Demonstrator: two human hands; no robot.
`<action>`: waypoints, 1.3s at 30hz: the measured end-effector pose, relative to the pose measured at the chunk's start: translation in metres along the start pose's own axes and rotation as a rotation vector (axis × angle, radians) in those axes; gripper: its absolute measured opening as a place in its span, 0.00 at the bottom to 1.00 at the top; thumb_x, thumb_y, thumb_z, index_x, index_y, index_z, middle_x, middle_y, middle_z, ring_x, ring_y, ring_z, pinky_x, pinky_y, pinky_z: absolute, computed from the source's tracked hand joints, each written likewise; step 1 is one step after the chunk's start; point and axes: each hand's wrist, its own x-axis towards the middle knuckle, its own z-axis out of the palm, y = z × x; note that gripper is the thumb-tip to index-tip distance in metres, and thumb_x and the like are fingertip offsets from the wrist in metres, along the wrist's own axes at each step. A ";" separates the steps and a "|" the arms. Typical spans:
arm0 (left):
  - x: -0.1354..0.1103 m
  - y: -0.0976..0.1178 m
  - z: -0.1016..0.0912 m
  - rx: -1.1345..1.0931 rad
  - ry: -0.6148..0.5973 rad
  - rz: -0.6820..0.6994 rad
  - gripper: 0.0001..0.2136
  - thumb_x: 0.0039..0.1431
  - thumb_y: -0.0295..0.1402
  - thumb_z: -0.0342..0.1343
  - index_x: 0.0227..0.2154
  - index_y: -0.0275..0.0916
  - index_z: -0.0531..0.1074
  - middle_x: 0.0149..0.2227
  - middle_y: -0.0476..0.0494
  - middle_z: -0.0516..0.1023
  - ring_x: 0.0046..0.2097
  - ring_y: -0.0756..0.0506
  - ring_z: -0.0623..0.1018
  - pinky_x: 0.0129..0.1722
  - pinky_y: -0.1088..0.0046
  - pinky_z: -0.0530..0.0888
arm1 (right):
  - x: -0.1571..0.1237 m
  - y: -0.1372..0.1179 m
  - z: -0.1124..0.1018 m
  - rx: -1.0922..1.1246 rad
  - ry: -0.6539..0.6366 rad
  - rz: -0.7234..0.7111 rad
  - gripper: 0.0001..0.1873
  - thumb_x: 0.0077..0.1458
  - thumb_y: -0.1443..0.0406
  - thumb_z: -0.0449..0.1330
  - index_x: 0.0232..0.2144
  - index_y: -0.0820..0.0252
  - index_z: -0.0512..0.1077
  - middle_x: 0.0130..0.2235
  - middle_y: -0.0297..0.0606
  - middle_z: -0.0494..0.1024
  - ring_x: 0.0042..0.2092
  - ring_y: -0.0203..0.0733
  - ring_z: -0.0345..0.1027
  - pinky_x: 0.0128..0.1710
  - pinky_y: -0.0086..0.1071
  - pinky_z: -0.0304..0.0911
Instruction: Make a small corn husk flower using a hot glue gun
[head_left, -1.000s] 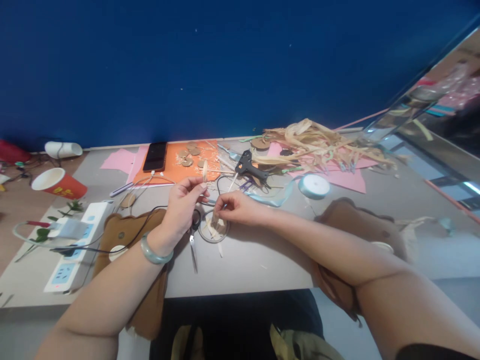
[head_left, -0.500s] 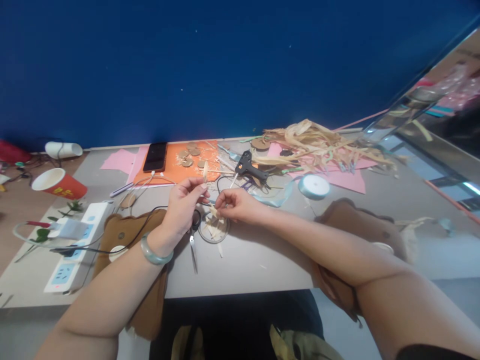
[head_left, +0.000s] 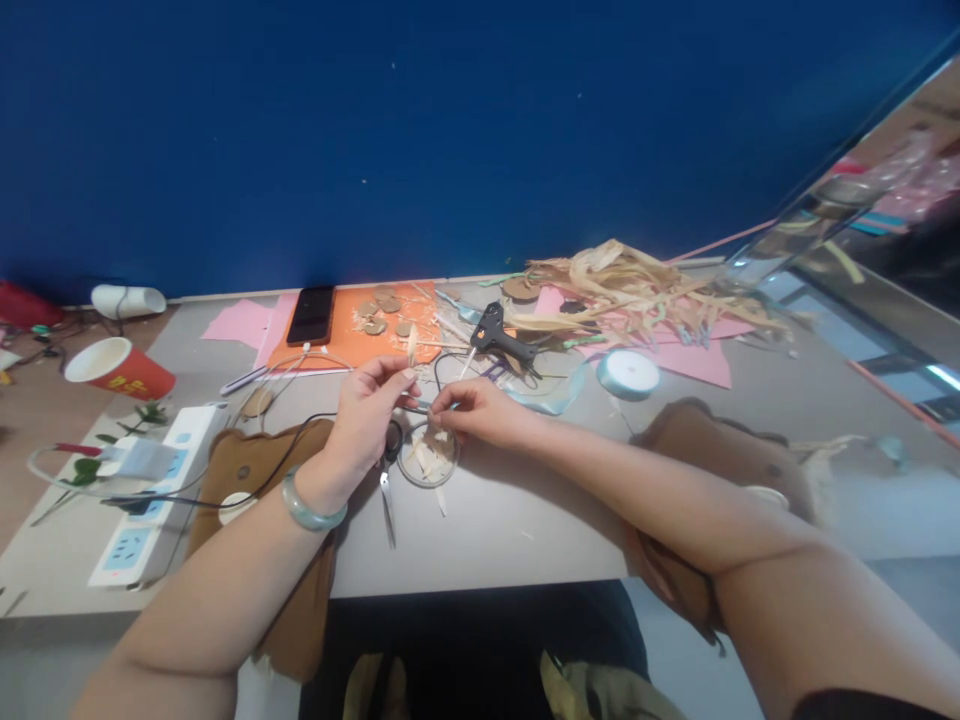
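From my end of the feed I have the left hand (head_left: 366, 415) with thumb and forefinger pressed together on a slim, pale husk piece (head_left: 412, 348), which stands up above the fingertips. The right hand (head_left: 480, 412) is just beside it, fingers curled and tips drawn close; I can't tell whether they quite meet or have hold of anything. Right below those right fingertips I see a grey ring (head_left: 417, 485) lying on the table (head_left: 517, 545), with pale scraps (head_left: 427, 462) inside it and one sliver poking out past its near edge. Between the left hand's fingers and the near edge of the table, just left of the ring, lie the scissors (head_left: 387, 500), blades towards me. Beyond the right fingers I make out a black glue gun (head_left: 504, 342), and to their right a roll of pale blue ribbon (head_left: 628, 374), its loose end trailing back towards them. Farther off past that, a heap of dry husk (head_left: 622, 280) spreads over pink paper (head_left: 694, 358). Beyond the left fingers I have orange paper (head_left: 349, 318) bearing small brown discs (head_left: 373, 325), with a dark phone (head_left: 310, 315) on its left part. Well to the left of the fingers are a red paper cup (head_left: 139, 372), tilted, and a white power strip (head_left: 161, 500).
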 end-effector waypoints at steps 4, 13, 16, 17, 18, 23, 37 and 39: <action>0.000 0.000 0.000 0.000 -0.008 -0.019 0.11 0.45 0.32 0.65 0.31 0.35 0.73 0.24 0.51 0.73 0.26 0.53 0.73 0.26 0.78 0.72 | -0.002 -0.010 -0.002 0.112 0.043 -0.017 0.09 0.47 0.62 0.64 0.28 0.64 0.71 0.20 0.27 0.70 0.17 0.25 0.57 0.17 0.21 0.54; -0.002 -0.002 0.002 -0.008 -0.107 -0.171 0.12 0.42 0.32 0.67 0.29 0.35 0.73 0.24 0.51 0.74 0.26 0.52 0.74 0.26 0.77 0.73 | -0.003 -0.017 -0.015 0.389 0.043 -0.143 0.08 0.48 0.65 0.61 0.29 0.61 0.64 0.23 0.31 0.77 0.18 0.29 0.64 0.18 0.23 0.59; -0.002 -0.003 0.001 -0.073 -0.184 -0.238 0.11 0.44 0.33 0.67 0.29 0.35 0.73 0.24 0.50 0.75 0.26 0.52 0.74 0.27 0.76 0.73 | -0.002 -0.017 -0.017 0.408 0.040 -0.179 0.06 0.47 0.67 0.60 0.28 0.61 0.65 0.23 0.31 0.76 0.19 0.29 0.63 0.18 0.23 0.59; -0.002 -0.004 0.000 -0.095 -0.219 -0.260 0.10 0.45 0.33 0.66 0.30 0.35 0.73 0.25 0.49 0.75 0.26 0.52 0.75 0.27 0.76 0.73 | -0.002 -0.016 -0.018 0.404 0.031 -0.187 0.06 0.47 0.67 0.60 0.28 0.61 0.65 0.23 0.31 0.75 0.19 0.29 0.62 0.18 0.23 0.58; -0.003 -0.004 0.000 -0.112 -0.251 -0.280 0.10 0.46 0.33 0.66 0.30 0.35 0.73 0.25 0.49 0.76 0.27 0.52 0.75 0.28 0.76 0.73 | -0.002 -0.016 -0.018 0.396 0.022 -0.193 0.06 0.47 0.67 0.60 0.28 0.61 0.65 0.22 0.30 0.75 0.19 0.28 0.61 0.18 0.22 0.57; -0.004 -0.002 -0.001 -0.152 -0.284 -0.309 0.09 0.47 0.32 0.66 0.29 0.36 0.72 0.25 0.49 0.76 0.28 0.51 0.76 0.28 0.78 0.72 | -0.001 -0.014 -0.018 0.392 -0.004 -0.194 0.07 0.47 0.66 0.61 0.28 0.61 0.65 0.20 0.28 0.72 0.17 0.27 0.58 0.16 0.21 0.53; -0.005 -0.006 0.000 -0.105 -0.307 -0.242 0.08 0.48 0.33 0.65 0.30 0.35 0.74 0.28 0.48 0.77 0.29 0.52 0.75 0.29 0.77 0.72 | -0.001 -0.015 -0.001 0.409 0.240 -0.148 0.15 0.49 0.58 0.64 0.30 0.59 0.63 0.18 0.24 0.69 0.15 0.25 0.53 0.15 0.21 0.46; -0.005 -0.006 0.000 -0.094 -0.295 -0.244 0.08 0.48 0.32 0.65 0.30 0.35 0.74 0.28 0.48 0.77 0.29 0.52 0.76 0.29 0.78 0.72 | -0.001 -0.015 0.001 0.430 0.277 -0.154 0.15 0.49 0.58 0.64 0.30 0.59 0.63 0.18 0.23 0.68 0.16 0.25 0.52 0.15 0.21 0.46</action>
